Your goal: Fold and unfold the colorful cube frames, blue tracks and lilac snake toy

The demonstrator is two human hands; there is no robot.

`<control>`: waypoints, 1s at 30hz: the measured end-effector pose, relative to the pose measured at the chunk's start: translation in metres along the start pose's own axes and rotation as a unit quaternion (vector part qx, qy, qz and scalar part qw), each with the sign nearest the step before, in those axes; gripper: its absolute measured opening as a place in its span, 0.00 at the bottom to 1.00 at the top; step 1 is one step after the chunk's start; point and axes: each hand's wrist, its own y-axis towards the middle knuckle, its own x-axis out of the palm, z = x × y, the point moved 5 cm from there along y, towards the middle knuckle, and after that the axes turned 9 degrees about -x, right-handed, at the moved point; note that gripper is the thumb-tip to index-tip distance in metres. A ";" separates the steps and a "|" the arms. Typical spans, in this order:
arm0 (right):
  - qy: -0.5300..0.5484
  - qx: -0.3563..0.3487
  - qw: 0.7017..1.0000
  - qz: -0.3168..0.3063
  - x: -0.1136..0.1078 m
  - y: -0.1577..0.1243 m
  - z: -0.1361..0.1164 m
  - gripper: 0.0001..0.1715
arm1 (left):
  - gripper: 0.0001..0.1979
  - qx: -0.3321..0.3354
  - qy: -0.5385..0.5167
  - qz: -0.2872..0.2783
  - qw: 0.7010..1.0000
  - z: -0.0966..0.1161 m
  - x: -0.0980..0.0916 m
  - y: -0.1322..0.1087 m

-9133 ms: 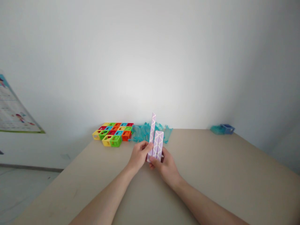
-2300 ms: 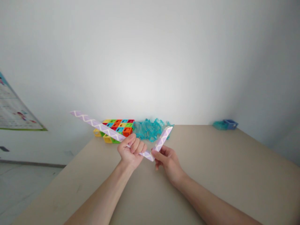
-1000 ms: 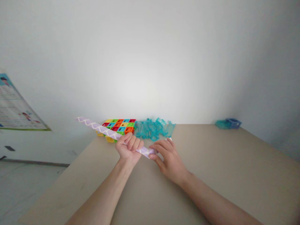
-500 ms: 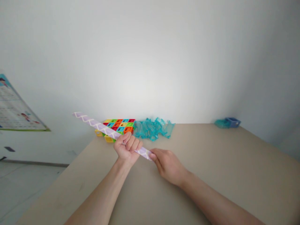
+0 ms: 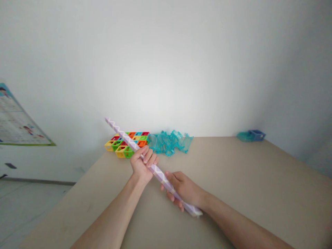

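Observation:
A long, thin lilac roll [image 5: 157, 173] with white criss-cross lines slants from upper left to lower right above the table. My left hand [image 5: 143, 162] is wrapped in a fist around its middle. Lower down, my right hand [image 5: 185, 190] curls loosely round the roll, its fingertips showing beyond the near side and its thumb along the top. The roll's lower end sticks out past my right hand, near the wrist. Its upper end rises in front of the colourful cube grid [image 5: 129, 151]. What the roll is made of cannot be made out.
Against the wall, a heap of clear teal plastic pieces [image 5: 168, 142] lies beside the cube grid. A blue open box [image 5: 257, 135] and a teal piece [image 5: 244, 136] are at the table's far right corner. A poster [image 5: 22, 121] hangs at left.
The roll has tilted more steeply and its lower end now reaches further down and right. My right hand has gone from pinching that end to curling round the roll higher up.

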 end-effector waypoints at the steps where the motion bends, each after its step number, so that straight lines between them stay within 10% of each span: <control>1: 0.061 0.023 0.997 -0.033 0.006 0.000 0.004 0.32 | 0.15 0.006 0.002 0.013 1.000 0.000 -0.002 0.002; 5: 0.172 0.031 0.982 -0.077 0.016 0.004 0.011 0.34 | 0.22 0.010 0.023 0.071 0.997 -0.003 -0.008 0.007; 19: 0.281 -0.038 0.954 0.101 -0.003 0.008 0.004 0.27 | 0.18 -0.110 0.247 0.048 0.962 -0.037 -0.010 0.007; 30: 0.296 -0.043 0.952 0.058 0.000 0.008 0.004 0.28 | 0.22 -0.081 0.329 0.110 0.934 -0.041 -0.017 0.007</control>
